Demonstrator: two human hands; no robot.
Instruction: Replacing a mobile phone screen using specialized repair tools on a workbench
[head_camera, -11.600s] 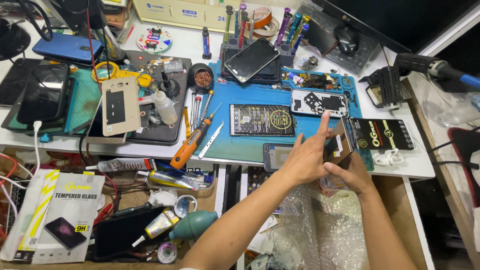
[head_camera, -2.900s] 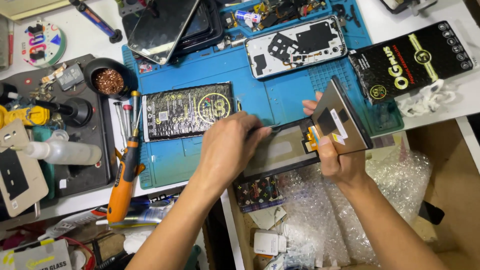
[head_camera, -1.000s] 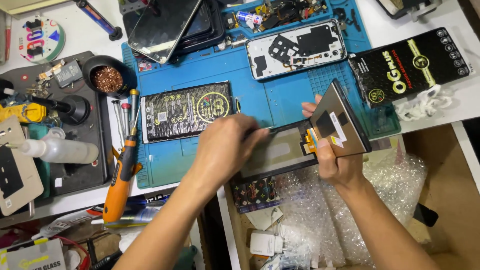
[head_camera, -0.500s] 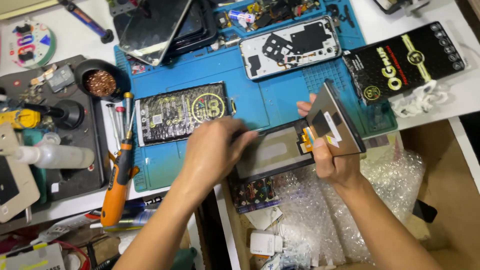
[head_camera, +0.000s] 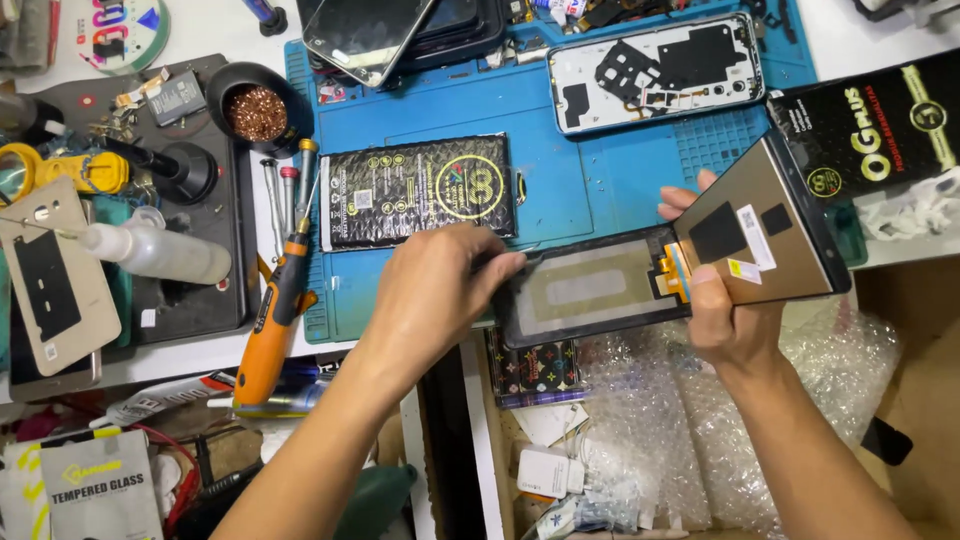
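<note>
My right hand (head_camera: 722, 300) grips a phone display panel (head_camera: 770, 225) seen from its bronze back, tilted up over the edge of the blue work mat (head_camera: 590, 175). A dark glass layer or film (head_camera: 590, 292) folds out from the panel toward the left. My left hand (head_camera: 435, 290) pinches the left end of that dark layer, fingers closed on its corner. Both hands hover at the front edge of the bench, above an open drawer of bubble wrap (head_camera: 650, 430).
On the mat lie a black foil pouch (head_camera: 418, 190), a white phone frame (head_camera: 655, 72) and a dark phone (head_camera: 365, 35). An orange rotary tool (head_camera: 270, 325), a squeeze bottle (head_camera: 150, 250) and a brass wool pot (head_camera: 255, 110) sit left. A black box (head_camera: 880, 130) lies right.
The view has shifted slightly. My left hand has crept a little along the dark layer's left end; the right hand keeps its grip on the panel in nearly the same place.
</note>
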